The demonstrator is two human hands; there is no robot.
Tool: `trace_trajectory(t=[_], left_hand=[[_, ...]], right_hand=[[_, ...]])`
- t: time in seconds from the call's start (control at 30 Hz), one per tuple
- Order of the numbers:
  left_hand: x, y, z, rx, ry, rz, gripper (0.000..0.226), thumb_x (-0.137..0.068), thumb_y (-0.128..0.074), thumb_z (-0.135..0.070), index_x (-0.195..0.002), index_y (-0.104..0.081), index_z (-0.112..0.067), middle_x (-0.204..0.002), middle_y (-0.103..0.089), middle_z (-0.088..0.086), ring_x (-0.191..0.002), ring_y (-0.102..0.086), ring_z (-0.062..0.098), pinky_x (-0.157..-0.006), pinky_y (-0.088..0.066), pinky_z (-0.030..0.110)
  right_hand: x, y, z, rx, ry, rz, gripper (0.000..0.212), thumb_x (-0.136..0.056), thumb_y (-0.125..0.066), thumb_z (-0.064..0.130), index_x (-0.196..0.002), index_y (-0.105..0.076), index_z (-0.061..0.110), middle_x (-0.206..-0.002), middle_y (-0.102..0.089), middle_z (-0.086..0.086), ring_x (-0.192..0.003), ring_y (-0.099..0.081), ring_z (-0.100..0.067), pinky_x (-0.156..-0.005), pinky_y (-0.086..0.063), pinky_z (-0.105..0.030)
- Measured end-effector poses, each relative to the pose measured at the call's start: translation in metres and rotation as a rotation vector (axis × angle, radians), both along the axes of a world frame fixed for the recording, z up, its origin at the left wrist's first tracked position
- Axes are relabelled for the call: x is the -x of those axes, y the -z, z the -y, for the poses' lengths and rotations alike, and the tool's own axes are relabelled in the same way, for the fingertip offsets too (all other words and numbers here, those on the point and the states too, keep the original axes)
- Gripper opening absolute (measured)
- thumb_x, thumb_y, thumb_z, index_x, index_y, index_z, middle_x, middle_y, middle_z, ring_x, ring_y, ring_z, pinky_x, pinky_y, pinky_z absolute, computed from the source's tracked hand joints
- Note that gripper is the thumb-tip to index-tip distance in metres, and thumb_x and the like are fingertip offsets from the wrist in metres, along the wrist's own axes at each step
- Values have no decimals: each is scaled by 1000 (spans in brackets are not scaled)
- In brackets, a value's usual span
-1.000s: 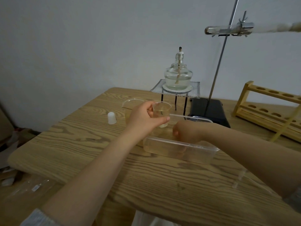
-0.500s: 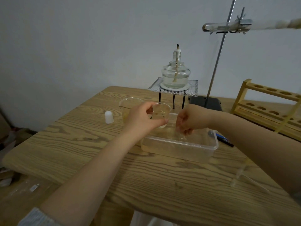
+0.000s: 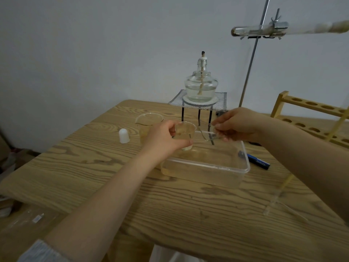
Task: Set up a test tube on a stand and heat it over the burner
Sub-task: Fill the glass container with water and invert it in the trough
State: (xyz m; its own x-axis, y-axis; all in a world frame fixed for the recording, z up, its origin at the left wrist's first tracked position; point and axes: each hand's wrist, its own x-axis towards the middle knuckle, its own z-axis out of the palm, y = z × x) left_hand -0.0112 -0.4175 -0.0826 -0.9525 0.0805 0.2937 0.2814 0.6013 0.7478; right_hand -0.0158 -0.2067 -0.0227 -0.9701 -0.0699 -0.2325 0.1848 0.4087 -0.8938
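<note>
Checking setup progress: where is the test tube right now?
In the head view the test tube lies roughly horizontal at upper right, held in the clamp on the stand rod, above and to the right of the unlit alcohol burner.

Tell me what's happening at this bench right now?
A person works over a clear plastic tub on the wooden table. The left hand grips a small glass cup above the tub, while the right hand pinches a thin bent glass tube beside it. Behind them, the unlit alcohol burner sits on a mesh tripod, and a test tube is already clamped sideways high on the stand, off to the burner's right.
</note>
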Motion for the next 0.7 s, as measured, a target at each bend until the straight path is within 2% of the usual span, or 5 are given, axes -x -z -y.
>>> trace_trajectory(t=[0.13,0.27,0.37,0.5,0.7], left_hand=[[1,1,0,14,-6,9,67,-54,-81,-50,-115,-63,-27,-99,-65,-11,-92,-61,8,-84,-53,37],[1,2,-1,23,-11,18,69,-55,-83,-47,-117,-62,-26,-100,-65,-10,-92,-61,9,-85,-53,36],[-1,2,-2,19,6,31,76,-49,-81,-53,-118,-62,-25,-100,-66,-9,-92,-62,9,-85,-53,38],[-3,1,-4,25,7,35,78,-47,-79,-55,-117,-62,-26,-100,-66,-11,-91,-63,9,-85,-54,38],[-3,2,-5,44,1,21,70,-52,-83,-50,-116,-63,-27,-101,-66,-12,-93,-62,8,-86,-53,38]], right_hand=[[-1,0,1,150,44,68,19,-92,-51,-6,-107,-60,-1,-71,-62,-10,-52,-60,-13,-48,-52,-24],[-3,2,3,235,38,105,15,-92,-52,-5,-101,-62,1,-71,-64,-8,-54,-63,-12,-51,-54,-24],[-5,4,7,324,41,126,14,-91,-53,-6,-100,-62,-1,-72,-65,-10,-58,-64,-14,-50,-55,-23],[-5,5,13,370,47,143,11,-90,-53,-7,-95,-62,-2,-72,-65,-12,-49,-66,-13,-46,-54,-22],[-4,5,18,360,58,147,7,-88,-57,-6,-88,-62,-2,-72,-65,-12,-49,-66,-14,-45,-54,-22]])
